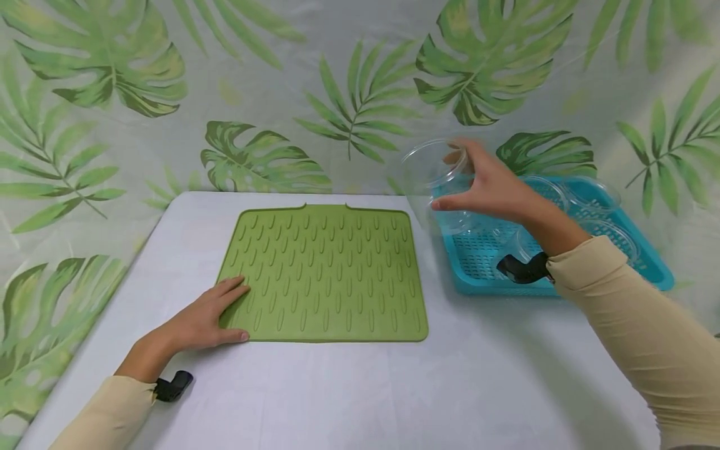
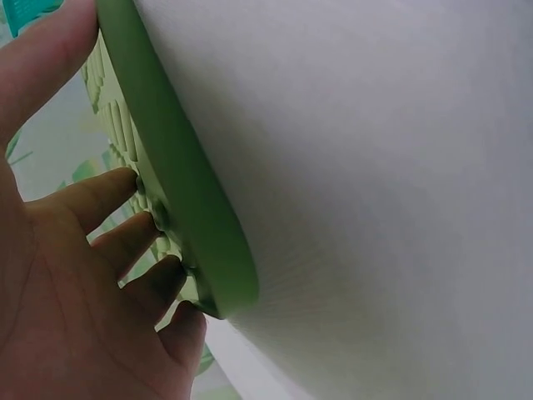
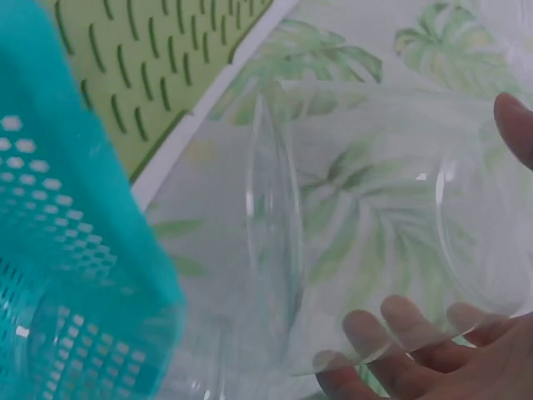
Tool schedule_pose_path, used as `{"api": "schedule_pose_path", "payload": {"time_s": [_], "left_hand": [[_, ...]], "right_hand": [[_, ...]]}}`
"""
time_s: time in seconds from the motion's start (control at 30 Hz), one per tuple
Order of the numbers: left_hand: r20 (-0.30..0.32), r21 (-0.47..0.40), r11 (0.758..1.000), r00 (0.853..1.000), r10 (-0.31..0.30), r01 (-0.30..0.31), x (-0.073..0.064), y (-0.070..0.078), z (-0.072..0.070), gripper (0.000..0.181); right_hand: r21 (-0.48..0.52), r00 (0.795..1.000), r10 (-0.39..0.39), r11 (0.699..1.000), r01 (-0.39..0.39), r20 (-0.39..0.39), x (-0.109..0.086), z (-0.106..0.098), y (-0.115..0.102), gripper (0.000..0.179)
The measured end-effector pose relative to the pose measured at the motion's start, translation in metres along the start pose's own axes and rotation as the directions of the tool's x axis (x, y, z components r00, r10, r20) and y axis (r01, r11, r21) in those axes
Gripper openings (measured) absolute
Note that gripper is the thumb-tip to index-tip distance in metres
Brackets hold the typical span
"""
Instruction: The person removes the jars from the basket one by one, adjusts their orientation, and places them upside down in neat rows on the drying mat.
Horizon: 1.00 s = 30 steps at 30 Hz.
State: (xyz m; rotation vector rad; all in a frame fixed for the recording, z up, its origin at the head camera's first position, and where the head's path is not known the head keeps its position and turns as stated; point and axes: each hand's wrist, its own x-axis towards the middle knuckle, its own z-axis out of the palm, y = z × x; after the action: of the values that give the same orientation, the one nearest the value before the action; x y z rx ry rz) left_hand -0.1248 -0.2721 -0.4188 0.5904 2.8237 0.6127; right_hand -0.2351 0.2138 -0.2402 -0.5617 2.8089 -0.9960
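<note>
My right hand [image 1: 489, 181] grips a clear round container [image 1: 429, 172] above the left end of a blue basket [image 1: 464, 284], with the container tilted. In the right wrist view, the thumb and fingers [image 3: 408, 321] spread around the container's clear wall [image 3: 358, 217]. My left hand [image 1: 199, 315] rests on the front left corner of a green ridged mat [image 1: 329, 269]. Its thumb lies along the mat's front edge, and in the left wrist view the fingertips touch the bumpy top near the thick green rim [image 2: 187, 158].
More clear containers [image 1: 610, 240] lie inside the perforated basket, to the right of the mat on the white table [image 1: 349, 394]. A leaf-patterned cloth [image 1: 371, 81] hangs behind the table and down its sides.
</note>
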Motion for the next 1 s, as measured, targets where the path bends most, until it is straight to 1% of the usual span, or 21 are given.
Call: {"api": "schedule_pose_path", "payload": {"time_s": [0.23,0.37,0.47,0.7,0.8,1.0], "left_hand": [[-0.004,0.001,1.0,1.0,-0.007,0.007,-0.003,-0.003,0.0,0.091],[-0.003,-0.007,1.0,1.0,0.0,0.0,-0.003,-0.003,-0.001,0.09],[-0.001,-0.006,1.0,1.0,0.009,-0.009,-0.003,-0.004,0.0,0.089],[-0.004,-0.006,1.0,1.0,0.002,-0.002,-0.005,-0.003,-0.001,0.089],[-0.004,-0.011,1.0,1.0,0.003,-0.003,-0.004,-0.002,-0.001,0.089],[-0.001,-0.01,1.0,1.0,0.002,-0.002,-0.002,-0.003,0.0,0.089]], "right_hand": [[-0.002,0.997,-0.071,0.997,0.071,0.023,0.019,0.029,-0.018,0.108],[-0.034,0.99,-0.138,0.99,0.139,0.028,0.03,0.049,-0.026,0.111],[-0.044,0.983,-0.177,0.983,0.179,0.053,0.035,0.063,-0.031,0.113],[-0.029,0.971,-0.199,0.978,0.205,0.132,0.038,0.09,-0.039,0.117],[-0.014,0.966,-0.21,0.977,0.214,0.149,0.037,0.097,-0.038,0.116],[-0.03,0.965,-0.207,0.976,0.214,0.164,0.036,0.106,-0.035,0.113]]}}
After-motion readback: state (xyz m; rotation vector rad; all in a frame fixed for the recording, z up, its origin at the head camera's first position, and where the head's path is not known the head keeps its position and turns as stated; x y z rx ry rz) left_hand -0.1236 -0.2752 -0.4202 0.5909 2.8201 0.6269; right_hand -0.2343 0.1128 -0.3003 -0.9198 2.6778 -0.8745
